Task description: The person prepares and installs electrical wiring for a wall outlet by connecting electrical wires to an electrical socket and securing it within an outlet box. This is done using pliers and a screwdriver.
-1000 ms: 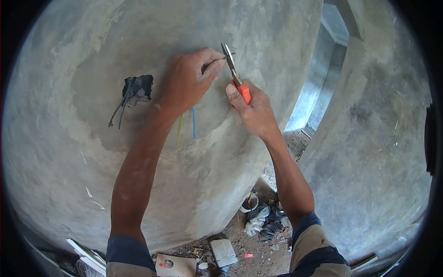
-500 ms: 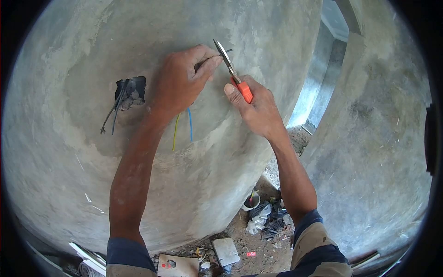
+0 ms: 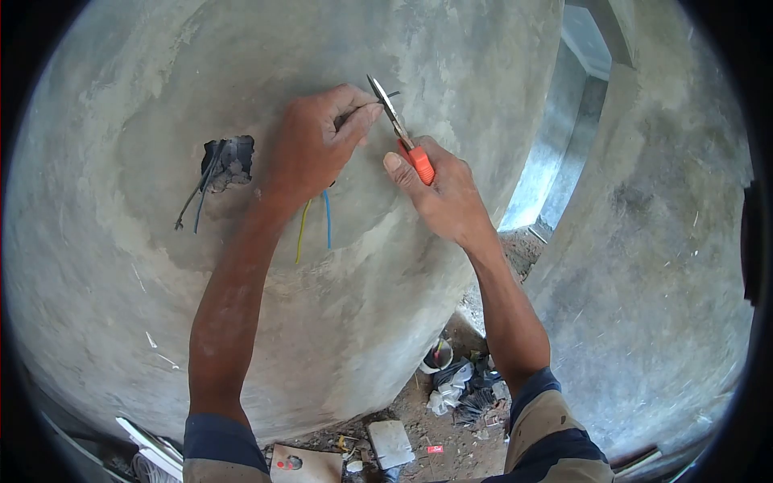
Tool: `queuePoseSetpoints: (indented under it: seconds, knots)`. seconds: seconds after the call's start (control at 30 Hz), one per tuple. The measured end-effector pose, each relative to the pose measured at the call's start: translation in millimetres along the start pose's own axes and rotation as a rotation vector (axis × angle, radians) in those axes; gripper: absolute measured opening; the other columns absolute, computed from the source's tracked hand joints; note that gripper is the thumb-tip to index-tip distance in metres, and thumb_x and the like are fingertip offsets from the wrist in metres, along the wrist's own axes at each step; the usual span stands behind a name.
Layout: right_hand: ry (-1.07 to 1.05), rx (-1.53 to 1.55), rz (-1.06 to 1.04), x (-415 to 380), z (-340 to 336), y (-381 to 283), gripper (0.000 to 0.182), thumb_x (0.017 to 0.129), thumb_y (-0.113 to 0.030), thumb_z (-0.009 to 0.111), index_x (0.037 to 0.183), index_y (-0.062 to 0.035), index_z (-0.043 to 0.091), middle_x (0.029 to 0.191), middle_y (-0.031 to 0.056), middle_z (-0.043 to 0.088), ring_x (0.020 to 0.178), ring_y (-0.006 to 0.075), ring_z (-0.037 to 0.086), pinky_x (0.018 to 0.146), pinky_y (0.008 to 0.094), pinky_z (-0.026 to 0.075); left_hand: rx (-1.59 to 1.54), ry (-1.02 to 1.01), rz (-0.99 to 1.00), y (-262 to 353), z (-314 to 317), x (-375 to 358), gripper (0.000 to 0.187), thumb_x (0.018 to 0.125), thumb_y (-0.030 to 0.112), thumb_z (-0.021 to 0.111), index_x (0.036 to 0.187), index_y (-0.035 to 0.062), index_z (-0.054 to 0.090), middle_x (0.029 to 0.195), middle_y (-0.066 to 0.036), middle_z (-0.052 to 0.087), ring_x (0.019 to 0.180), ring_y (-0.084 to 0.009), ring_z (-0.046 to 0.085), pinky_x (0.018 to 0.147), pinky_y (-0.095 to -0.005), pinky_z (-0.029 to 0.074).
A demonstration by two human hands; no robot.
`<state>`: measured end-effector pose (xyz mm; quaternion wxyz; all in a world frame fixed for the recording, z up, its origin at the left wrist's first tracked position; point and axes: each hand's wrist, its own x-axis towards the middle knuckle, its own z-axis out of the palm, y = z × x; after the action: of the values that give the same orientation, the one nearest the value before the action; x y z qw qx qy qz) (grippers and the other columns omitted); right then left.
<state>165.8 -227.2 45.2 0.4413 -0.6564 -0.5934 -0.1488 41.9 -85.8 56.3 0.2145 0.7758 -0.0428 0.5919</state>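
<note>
Thumb and fingers of my left hand [image 3: 318, 145] are pinched on a thin dark wire [image 3: 393, 95], whose end sticks out past the plier jaws. My right hand [image 3: 443, 189] is wrapped round the orange handles of the pliers [image 3: 396, 121], with the jaws pointing up and left across the wire, close to my left fingertips. Below my left hand a yellow-green wire [image 3: 303, 232] and a blue wire [image 3: 328, 221] hang down against the wall; my hand hides where they come out.
A square hole [image 3: 233, 165] in the grey wall [image 3: 346, 322] has dark wires [image 3: 197, 197] hanging from it. Right of the wall is a tall opening [image 3: 555, 145]. On the floor lie a bucket [image 3: 439, 356], plastic bags [image 3: 451, 386], a pale block [image 3: 391, 443] and a cardboard piece [image 3: 322, 464].
Both hands and the pliers have shifted slightly down and left in the view. My left pinch and right grip look the same.
</note>
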Motion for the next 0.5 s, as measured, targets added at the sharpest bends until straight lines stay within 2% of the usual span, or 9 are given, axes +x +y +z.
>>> queuePoseSetpoints:
  seconds: [0.07, 0.17, 0.37, 0.43, 0.5]
  knots:
    - [-0.010, 0.005, -0.003, 0.4, -0.1, -0.6, 0.049, 0.090, -0.048, 0.061, 0.087, 0.0008, 0.058, 0.063, 0.0096, 0.052, 0.061, 0.0210, 0.051, 0.060, 0.0374, 0.043, -0.015, 0.005, -0.026, 0.6, -0.1, -0.4, 0.013, 0.093, 0.009, 0.060, 0.094, -0.0024, 0.066, 0.066, 0.002, 0.055, 0.061, -0.0037, 0.047, 0.054, -0.0218, 0.037]
    - [-0.007, 0.040, -0.001, 0.7, 1.0, -0.5, 0.046, 0.090, -0.047, 0.062, 0.087, -0.0011, 0.057, 0.064, 0.0064, 0.046, 0.061, 0.0173, 0.044, 0.058, 0.0336, 0.039, -0.016, 0.007, -0.039, -1.9, -0.3, -0.4, 0.013, 0.093, 0.009, 0.060, 0.094, -0.0025, 0.066, 0.066, 0.002, 0.055, 0.062, -0.0036, 0.046, 0.055, -0.0220, 0.037]
    - [0.003, 0.041, -0.012, 1.4, 2.2, 0.3, 0.047, 0.090, -0.047, 0.062, 0.090, -0.0004, 0.058, 0.064, 0.0075, 0.049, 0.062, 0.0181, 0.045, 0.060, 0.0343, 0.040, -0.026, -0.005, -0.043, -1.3, -2.9, -0.6, 0.014, 0.093, 0.009, 0.059, 0.094, -0.0034, 0.066, 0.067, 0.002, 0.055, 0.063, -0.0039, 0.047, 0.056, -0.0217, 0.038]
    - [0.002, 0.005, -0.015, 1.8, 1.4, -0.8, 0.050, 0.089, -0.049, 0.061, 0.088, 0.0009, 0.059, 0.064, 0.0097, 0.053, 0.062, 0.0208, 0.051, 0.060, 0.0371, 0.044, -0.029, -0.019, -0.008, -1.5, -4.2, -0.4, 0.014, 0.093, 0.009, 0.059, 0.094, -0.0036, 0.066, 0.067, 0.002, 0.055, 0.063, -0.0044, 0.048, 0.056, -0.0218, 0.039]
    - [-0.003, -0.005, -0.007, 1.8, 1.0, -1.5, 0.050, 0.089, -0.049, 0.061, 0.088, 0.0009, 0.059, 0.064, 0.0096, 0.053, 0.061, 0.0209, 0.051, 0.060, 0.0372, 0.044, -0.027, -0.026, -0.024, 0.4, -5.3, -0.3, 0.014, 0.094, 0.009, 0.059, 0.094, -0.0037, 0.066, 0.068, 0.001, 0.056, 0.063, -0.0047, 0.048, 0.057, -0.0221, 0.039]
